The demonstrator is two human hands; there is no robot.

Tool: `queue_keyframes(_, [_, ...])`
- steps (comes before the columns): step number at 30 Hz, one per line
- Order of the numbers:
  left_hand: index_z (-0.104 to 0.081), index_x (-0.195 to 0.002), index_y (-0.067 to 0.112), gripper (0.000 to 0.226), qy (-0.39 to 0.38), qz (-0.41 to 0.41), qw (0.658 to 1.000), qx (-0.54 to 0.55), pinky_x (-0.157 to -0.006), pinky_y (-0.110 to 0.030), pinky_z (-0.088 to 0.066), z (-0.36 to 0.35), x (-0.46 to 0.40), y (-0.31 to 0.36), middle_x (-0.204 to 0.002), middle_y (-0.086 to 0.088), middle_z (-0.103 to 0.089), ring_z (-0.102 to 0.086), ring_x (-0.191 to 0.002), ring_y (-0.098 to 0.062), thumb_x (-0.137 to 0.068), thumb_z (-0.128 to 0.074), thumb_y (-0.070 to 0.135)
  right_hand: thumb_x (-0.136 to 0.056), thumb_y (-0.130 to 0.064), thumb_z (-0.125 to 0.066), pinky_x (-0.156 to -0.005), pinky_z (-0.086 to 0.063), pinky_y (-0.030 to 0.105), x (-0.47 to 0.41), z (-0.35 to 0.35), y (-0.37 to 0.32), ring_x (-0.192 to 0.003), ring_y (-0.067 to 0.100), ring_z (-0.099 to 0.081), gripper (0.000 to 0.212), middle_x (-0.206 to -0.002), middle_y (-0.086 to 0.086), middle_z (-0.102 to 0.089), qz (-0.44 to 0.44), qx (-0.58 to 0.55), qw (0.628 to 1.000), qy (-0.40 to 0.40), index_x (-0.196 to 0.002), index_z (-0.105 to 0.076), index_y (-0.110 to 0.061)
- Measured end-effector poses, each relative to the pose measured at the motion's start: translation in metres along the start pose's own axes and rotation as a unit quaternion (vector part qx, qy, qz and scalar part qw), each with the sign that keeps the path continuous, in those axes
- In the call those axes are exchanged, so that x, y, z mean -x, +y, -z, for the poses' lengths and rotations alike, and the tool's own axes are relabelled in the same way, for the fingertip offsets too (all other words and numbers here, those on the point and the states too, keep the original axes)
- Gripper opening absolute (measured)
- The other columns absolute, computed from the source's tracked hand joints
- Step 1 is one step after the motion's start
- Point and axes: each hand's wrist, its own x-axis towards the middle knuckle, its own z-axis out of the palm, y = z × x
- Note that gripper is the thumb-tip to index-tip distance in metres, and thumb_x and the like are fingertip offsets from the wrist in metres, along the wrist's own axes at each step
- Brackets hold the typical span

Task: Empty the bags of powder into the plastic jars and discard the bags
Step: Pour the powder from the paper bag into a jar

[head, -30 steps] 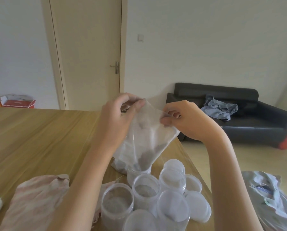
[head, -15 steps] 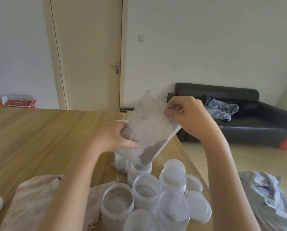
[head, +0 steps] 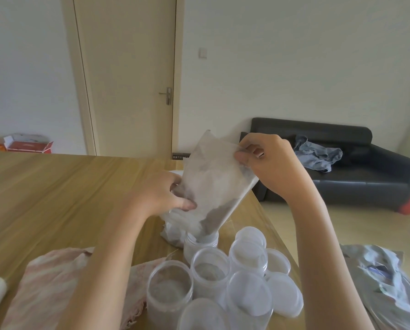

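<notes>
Since a second ago the left hand (head: 161, 195) has dropped from the bag's top corner to its lower left side, where thumb and curled fingers now grip the plastic; since half a second ago little has shifted. The right hand (head: 268, 163) keeps pinching the upper right corner of the bag (head: 213, 182), holding it tilted so its lower end sits in the mouth of the far jar (head: 200, 244). Grey powder (head: 217, 216) is gathered at that low end, just above the jar's rim.

No brand, label or writing can be read on the bag, the jars or anything nearby.

Behind the held bag, more crumpled clear bags (head: 175, 222) lie on the desk (head: 56, 191), mostly covered by the left hand and the bag. Nearer the camera stands a tight cluster of clear jars (head: 211, 270), two open ones showing powder inside, with round lids (head: 283, 296) stacked at the right. A pink striped cloth (head: 44, 277) lies at the left, partly under the left forearm. A white object at the lower left edge is cut off. Beyond the desk are a door (head: 127, 75), a black sofa (head: 366, 177) with a blue garment (head: 318, 156), and a red box (head: 29, 145) on the floor. Crumpled grey fabric (head: 387, 282) at the lower right is hard to make out.
</notes>
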Motion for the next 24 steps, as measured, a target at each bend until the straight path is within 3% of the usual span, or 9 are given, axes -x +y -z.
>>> queue_keyframes(6, [-0.074, -0.096, 0.028, 0.021, -0.006, 0.004, 0.999, 0.034, -0.064, -0.021, -0.039, 0.0004, -0.0004, -0.0029, -0.089, 0.011, -0.075, -0.063, -0.077, -0.004, -0.077, -0.083, 0.029, -0.089, -0.01, -0.063, -0.067, -0.042, 0.011, -0.0002, -0.001, -0.0022, -0.075, 0.001, -0.057, 0.012, -0.07, -0.013, -0.066, 0.006, -0.001, 1.0, 0.009, -0.083, -0.067, -0.02])
queue_keyframes(8, [-0.074, -0.096, 0.028, 0.022, -0.007, 0.008, 1.0, 0.029, -0.067, -0.021, -0.042, 0.0005, -0.0005, -0.0031, -0.091, 0.01, -0.075, -0.065, -0.083, -0.007, -0.077, -0.083, 0.029, -0.089, -0.011, -0.063, -0.067, -0.043, 0.013, 0.0001, -0.001, -0.0024, -0.074, 0.003, -0.057, 0.011, -0.07, -0.012, -0.066, 0.008, 0.0, 1.0, -0.003, -0.084, -0.068, -0.019])
queue_keyframes(12, [-0.074, -0.095, 0.029, 0.019, -0.006, 0.003, 0.999, 0.039, -0.061, -0.017, -0.039, 0.0, 0.0001, -0.0016, -0.088, 0.011, -0.076, -0.062, -0.074, -0.003, -0.078, -0.083, 0.03, -0.089, -0.012, -0.063, -0.074, -0.047, 0.024, -0.0004, -0.0007, -0.0017, -0.078, 0.009, -0.059, 0.009, -0.073, -0.012, -0.067, -0.007, 0.003, 1.0, 0.02, -0.086, -0.069, -0.019])
queue_keyframes(17, [-0.074, -0.099, 0.025, 0.023, -0.007, 0.003, 0.999, 0.034, -0.065, -0.02, -0.04, 0.0003, -0.0002, -0.0012, -0.096, 0.004, -0.075, -0.062, -0.08, -0.01, -0.078, -0.083, 0.03, -0.089, -0.012, -0.064, -0.075, -0.048, 0.026, -0.0002, -0.0009, -0.0026, -0.078, 0.011, -0.06, 0.01, -0.071, -0.011, -0.067, -0.007, 0.004, 1.0, 0.026, -0.085, -0.067, -0.019])
queue_keyframes(20, [-0.073, -0.098, 0.024, 0.023, -0.01, 0.006, 1.0, 0.025, -0.065, -0.02, -0.041, -0.0001, 0.0, -0.0014, -0.097, 0.002, -0.074, -0.065, -0.088, -0.015, -0.078, -0.083, 0.028, -0.089, -0.013, -0.064, -0.072, -0.047, 0.023, 0.001, -0.0008, -0.004, -0.076, 0.008, -0.06, 0.009, -0.072, -0.009, -0.067, -0.005, 0.001, 1.0, -0.009, -0.085, -0.068, -0.019])
queue_keyframes(24, [-0.073, -0.099, 0.025, 0.022, -0.011, -0.006, 0.999, 0.037, -0.064, -0.018, -0.04, 0.0, 0.0005, -0.0012, -0.093, 0.006, -0.073, -0.062, -0.078, -0.007, -0.079, -0.082, 0.028, -0.089, -0.012, -0.063, -0.074, -0.049, 0.027, 0.001, 0.0014, -0.0024, -0.079, 0.013, -0.06, 0.009, -0.073, -0.009, -0.068, -0.012, 0.005, 1.0, 0.01, -0.086, -0.068, -0.018])
